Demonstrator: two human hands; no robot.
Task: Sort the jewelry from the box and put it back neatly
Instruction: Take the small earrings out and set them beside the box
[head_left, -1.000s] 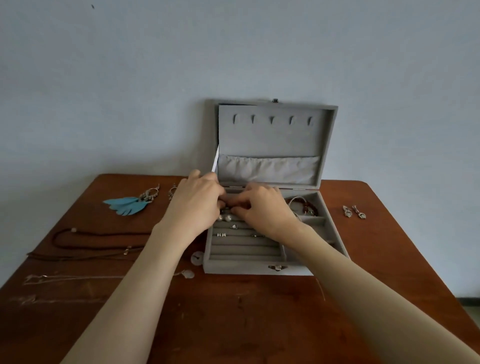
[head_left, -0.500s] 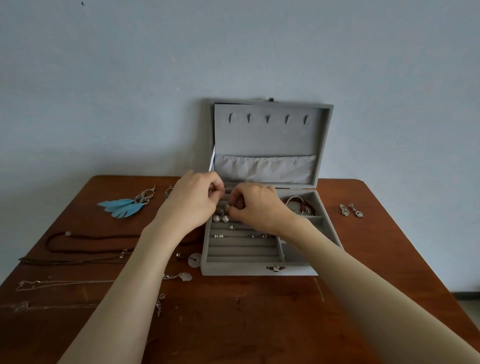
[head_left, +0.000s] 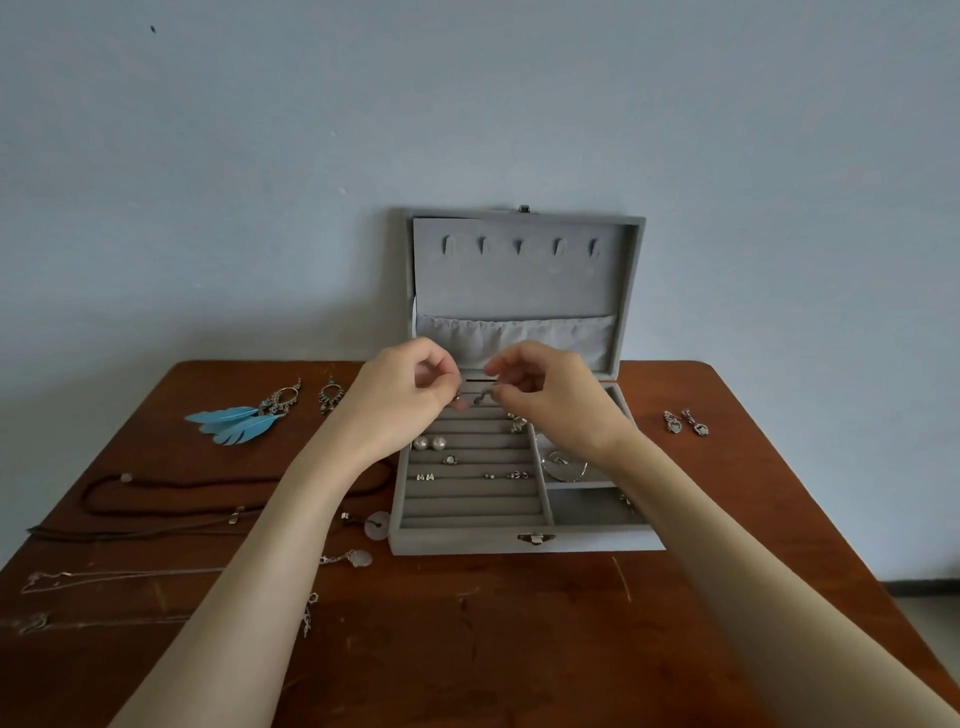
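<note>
lifting off the ring rows, both hands (head_left: 400, 395) (head_left: 545, 395) now pinch small earrings (head_left: 480, 397).

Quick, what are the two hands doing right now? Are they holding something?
Left hand: fingers curled, pinching a small silver piece.
Right hand: fingers curled, pinching a small silver earring.

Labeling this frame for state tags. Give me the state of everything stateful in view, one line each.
jewelry box: open, lid upright against the wall
front clasp: unlatched
lid hooks: bare
left hand: raised over the box, pinching a small earring
right hand: raised over the box, pinching a small earring
pearl studs: seated in a ring row
blue feather earrings: lying on the table
brown cord necklace: lying on the table
</note>
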